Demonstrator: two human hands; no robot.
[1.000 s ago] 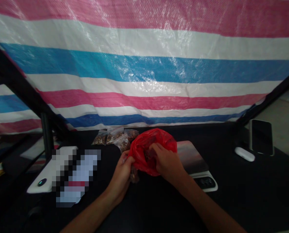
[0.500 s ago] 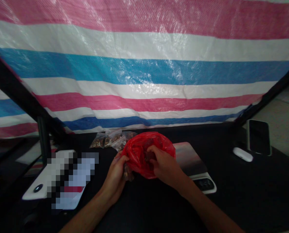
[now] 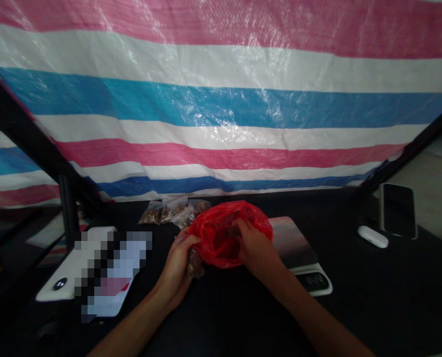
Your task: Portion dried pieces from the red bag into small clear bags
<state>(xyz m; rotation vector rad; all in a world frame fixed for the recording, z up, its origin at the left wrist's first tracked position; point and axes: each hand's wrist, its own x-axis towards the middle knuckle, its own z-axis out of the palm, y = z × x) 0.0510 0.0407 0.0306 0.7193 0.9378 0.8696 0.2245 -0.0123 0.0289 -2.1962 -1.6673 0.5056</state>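
Note:
A red plastic bag (image 3: 221, 238) sits crumpled between my hands, just above the black tabletop (image 3: 355, 307), with brown pieces faintly visible inside it. My left hand (image 3: 176, 272) grips the bag's left side. A small clear bag of brown food (image 3: 194, 264) sticks out beside my left fingers, partly hidden by them. My right hand (image 3: 256, 245) holds the bag's right rim, with its fingertips at the opening. Several small clear bags of brown food (image 3: 171, 210) lie behind the red bag.
A digital scale (image 3: 299, 253) stands just right of my right hand. A phone (image 3: 398, 210) and a white earbud case (image 3: 372, 236) lie at the far right. A pixelated item (image 3: 113, 272) and a white device (image 3: 63, 282) lie left. A striped tarpaulin (image 3: 221, 99) hangs behind.
My right hand has shifted a little to the right along the red bag, and the bag's opening now looks wider. My left hand has stayed in about the same place.

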